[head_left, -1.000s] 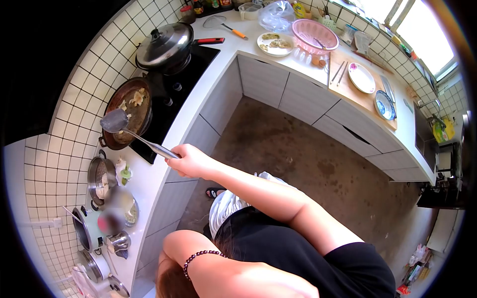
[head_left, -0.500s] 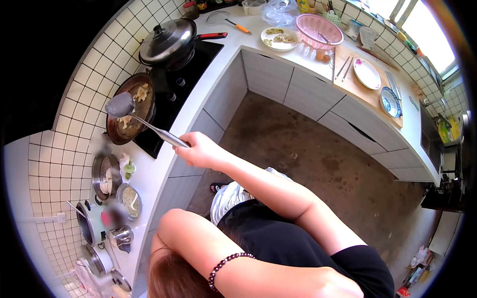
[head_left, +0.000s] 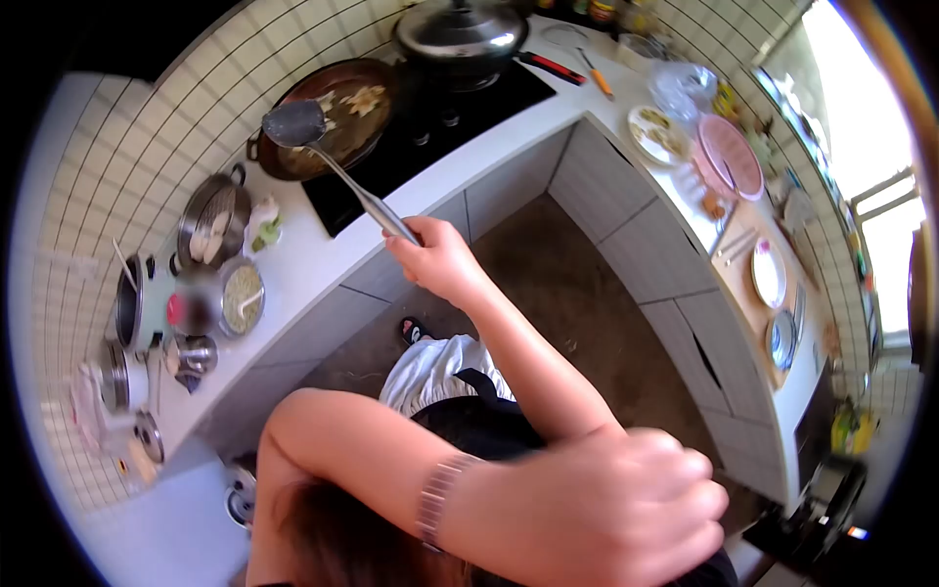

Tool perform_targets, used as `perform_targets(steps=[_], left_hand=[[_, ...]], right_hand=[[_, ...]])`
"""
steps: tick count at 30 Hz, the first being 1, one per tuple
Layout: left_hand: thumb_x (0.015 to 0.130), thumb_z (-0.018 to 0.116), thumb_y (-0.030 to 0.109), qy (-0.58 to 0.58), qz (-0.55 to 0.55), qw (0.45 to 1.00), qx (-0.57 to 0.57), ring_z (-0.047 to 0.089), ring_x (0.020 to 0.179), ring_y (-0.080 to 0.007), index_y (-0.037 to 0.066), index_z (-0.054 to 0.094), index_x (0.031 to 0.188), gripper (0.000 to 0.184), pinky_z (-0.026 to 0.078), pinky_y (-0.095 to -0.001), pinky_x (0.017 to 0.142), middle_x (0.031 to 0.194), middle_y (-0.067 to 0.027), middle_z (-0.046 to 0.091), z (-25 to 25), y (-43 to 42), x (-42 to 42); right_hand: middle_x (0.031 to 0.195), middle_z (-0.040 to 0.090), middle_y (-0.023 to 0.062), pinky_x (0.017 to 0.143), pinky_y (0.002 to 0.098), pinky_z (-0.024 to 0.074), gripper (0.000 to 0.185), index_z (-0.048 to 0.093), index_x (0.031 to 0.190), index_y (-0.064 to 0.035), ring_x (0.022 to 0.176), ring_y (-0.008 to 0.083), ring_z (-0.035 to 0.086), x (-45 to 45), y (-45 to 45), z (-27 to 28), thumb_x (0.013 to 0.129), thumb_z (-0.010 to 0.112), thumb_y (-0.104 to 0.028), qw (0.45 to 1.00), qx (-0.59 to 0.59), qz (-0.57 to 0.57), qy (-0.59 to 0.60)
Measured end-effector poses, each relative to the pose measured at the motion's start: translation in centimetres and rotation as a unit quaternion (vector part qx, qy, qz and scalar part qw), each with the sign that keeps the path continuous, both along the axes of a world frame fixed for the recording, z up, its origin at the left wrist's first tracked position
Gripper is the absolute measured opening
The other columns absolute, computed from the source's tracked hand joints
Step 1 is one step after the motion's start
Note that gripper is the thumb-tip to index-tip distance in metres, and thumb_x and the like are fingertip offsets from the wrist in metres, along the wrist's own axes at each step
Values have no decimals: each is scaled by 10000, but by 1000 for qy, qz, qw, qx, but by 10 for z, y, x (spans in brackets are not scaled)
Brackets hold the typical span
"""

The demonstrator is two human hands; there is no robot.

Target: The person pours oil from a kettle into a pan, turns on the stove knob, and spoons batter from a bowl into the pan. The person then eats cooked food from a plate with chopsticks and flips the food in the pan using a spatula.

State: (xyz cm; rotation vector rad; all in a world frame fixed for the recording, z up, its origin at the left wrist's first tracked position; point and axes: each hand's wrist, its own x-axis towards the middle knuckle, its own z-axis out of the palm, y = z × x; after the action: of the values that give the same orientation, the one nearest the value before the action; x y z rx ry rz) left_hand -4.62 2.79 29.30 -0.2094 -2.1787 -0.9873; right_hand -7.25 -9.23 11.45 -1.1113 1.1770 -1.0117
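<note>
My right hand (head_left: 440,256) is wrapped around the metal handle of a cooking spatula (head_left: 360,188). The spatula's broad grey head is over the left part of a brown frying pan (head_left: 364,149) on the stove; whether it touches the pan is unclear. Pale yellowish pieces of food (head_left: 362,101) lie in the pan. Close to the camera, my left hand (head_left: 597,504) is curled into a loose fist, slightly blurred, with a beaded bracelet on its wrist. Nothing shows in it, and its palm is hidden.
A lidded wok (head_left: 460,39) with a red-and-black handle sits on the stove's other burner. Left along the counter are a steel pot (head_left: 215,220), a bowl of chopped food (head_left: 242,296) and a rice cooker (head_left: 142,303). To the right are a plate of food (head_left: 657,135), a pink basket (head_left: 729,157) and a cutting board (head_left: 736,279).
The view has turned, so the stove and counter sit farther right in it. My left hand has come up closer to the camera. The spatula stays over the pan in my right hand.
</note>
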Motion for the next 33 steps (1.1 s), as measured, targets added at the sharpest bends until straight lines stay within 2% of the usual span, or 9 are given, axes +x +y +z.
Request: perform_targets(steps=[3, 7, 12, 18, 22, 24, 28, 29, 33], left_hand=[[781, 534, 125, -2, 174, 978, -115, 527, 728, -194, 93, 530, 818, 49, 441, -311, 671, 777, -26, 547, 5, -29, 70], [838, 510, 132, -10, 369, 897, -242, 485, 798, -156, 146, 529, 936, 101, 422, -310, 736, 864, 28, 539, 15, -33, 157], [868, 486, 31, 111, 517, 826, -197, 467, 877, -137, 196, 557, 993, 218, 408, -351, 792, 911, 52, 520, 1, -32, 200], [889, 445, -33, 14, 499, 802, -329, 460, 892, -117, 228, 566, 1035, 323, 425, -306, 749, 1010, 84, 476, 21, -83, 294], [897, 480, 22, 49, 385, 850, -357, 451, 883, -106, 235, 585, 1010, 263, 426, -295, 745, 974, 91, 485, 15, -131, 335], [861, 531, 71, 65, 414, 855, -304, 469, 804, -132, 192, 589, 927, 149, 425, -303, 690, 910, 52, 516, 7, -140, 341], [721, 621, 81, 119, 518, 817, -225, 532, 607, -209, 84, 573, 705, 51, 427, -325, 537, 746, -46, 593, -31, -171, 342], [695, 606, 45, 16, 486, 847, -214, 534, 632, -214, 85, 558, 704, 63, 431, -334, 557, 760, -40, 593, -33, -179, 361], [621, 542, -85, -72, 611, 787, -45, 532, 618, -248, 48, 566, 703, 158, 443, -329, 565, 708, -58, 587, -121, -207, 378]], right_hand=[[551, 517, 38, 472, 284, 389, 258, 614, 857, 27, 477, 118, 478, 12, -20, -13, 835, 572, -226, 1000, 21, 18, -14], [614, 427, -26, 400, 208, 257, 208, 591, 955, 59, 470, 40, 352, 30, -51, -17, 870, 548, -126, 997, 61, 32, -36], [588, 383, -36, 386, 205, 175, 171, 569, 844, 36, 428, 32, 281, 28, -94, -5, 860, 583, -133, 992, 115, -30, -33], [628, 457, 15, 371, 191, 234, 206, 569, 893, 59, 443, 46, 356, 7, -157, 4, 842, 591, -139, 983, 158, -68, 68], [613, 458, -1, 373, 202, 247, 175, 560, 836, 6, 445, 53, 361, 2, -186, 18, 875, 563, -165, 968, 175, -45, 176], [569, 398, -33, 358, 216, 184, 220, 489, 689, -71, 412, 40, 297, 7, -196, 26, 859, 543, -200, 956, 185, -34, 224], [563, 387, -26, 352, 220, 178, 239, 447, 657, -87, 401, 43, 298, 2, -215, 36, 854, 535, -189, 945, 202, -16, 257], [565, 389, -24, 351, 220, 179, 235, 448, 661, -85, 401, 43, 299, 2, -221, 41, 853, 536, -189, 941, 210, -8, 263], [579, 411, -12, 343, 214, 181, 209, 461, 697, -80, 395, 44, 310, -3, -255, 47, 850, 543, -195, 934, 237, 27, 267]])
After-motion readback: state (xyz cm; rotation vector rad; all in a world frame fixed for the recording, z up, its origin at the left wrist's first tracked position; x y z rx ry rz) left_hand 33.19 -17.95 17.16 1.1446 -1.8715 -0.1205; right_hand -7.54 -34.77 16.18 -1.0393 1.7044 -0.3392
